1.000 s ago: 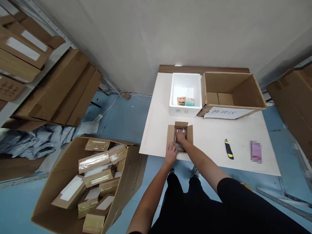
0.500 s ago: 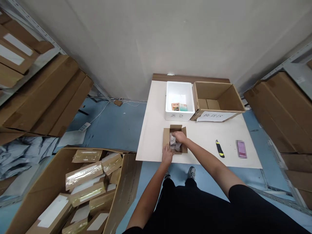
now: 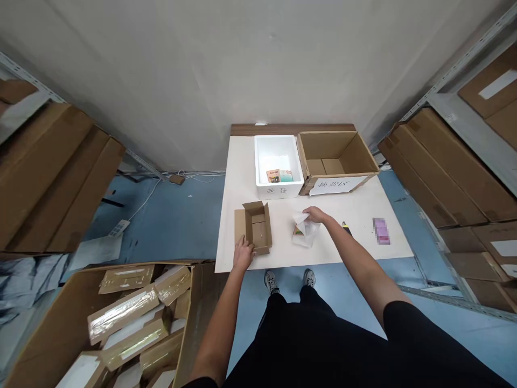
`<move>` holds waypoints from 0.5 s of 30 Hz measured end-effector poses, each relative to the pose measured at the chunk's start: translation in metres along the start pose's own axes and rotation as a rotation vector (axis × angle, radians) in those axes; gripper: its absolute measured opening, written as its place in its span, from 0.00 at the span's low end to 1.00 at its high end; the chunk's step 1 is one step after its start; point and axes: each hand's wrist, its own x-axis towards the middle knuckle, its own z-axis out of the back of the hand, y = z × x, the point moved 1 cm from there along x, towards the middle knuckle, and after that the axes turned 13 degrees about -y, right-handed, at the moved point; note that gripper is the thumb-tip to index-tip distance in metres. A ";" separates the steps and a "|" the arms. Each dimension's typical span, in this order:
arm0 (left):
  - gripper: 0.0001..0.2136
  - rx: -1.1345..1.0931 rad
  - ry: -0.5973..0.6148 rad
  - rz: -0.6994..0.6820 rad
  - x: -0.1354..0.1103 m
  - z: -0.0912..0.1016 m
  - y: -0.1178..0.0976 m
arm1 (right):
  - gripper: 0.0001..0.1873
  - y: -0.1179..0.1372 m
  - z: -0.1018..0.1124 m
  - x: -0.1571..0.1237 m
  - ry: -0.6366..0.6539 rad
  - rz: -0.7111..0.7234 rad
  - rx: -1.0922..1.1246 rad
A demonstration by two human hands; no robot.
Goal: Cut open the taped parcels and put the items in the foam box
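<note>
My left hand [image 3: 243, 252] grips the near corner of a small open cardboard box [image 3: 255, 228] that stands empty at the white table's near left edge. My right hand [image 3: 315, 215] is closed on a clear plastic bag [image 3: 305, 231] with a small colourful item inside; the bag rests on the table right of the box. A white foam box [image 3: 278, 166] holding a small printed packet [image 3: 279, 175] stands at the back, with an open brown carton [image 3: 337, 159] bearing a paper label beside it.
A yellow-black utility knife [image 3: 346, 228] lies partly hidden behind my right forearm; a blurred pink thing [image 3: 380, 230] lies further right. On the floor at left is a large carton [image 3: 100, 323] of several taped parcels. Shelves with cartons flank both sides.
My right hand pulled the plastic bag out of the small box and carried it right onto the table. The left hand slid the box leftward. The camera view shifted right.
</note>
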 end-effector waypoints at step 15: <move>0.18 -0.316 -0.032 0.455 0.085 -0.179 -0.188 | 0.24 -0.047 -0.153 -0.030 -0.295 -0.077 -0.259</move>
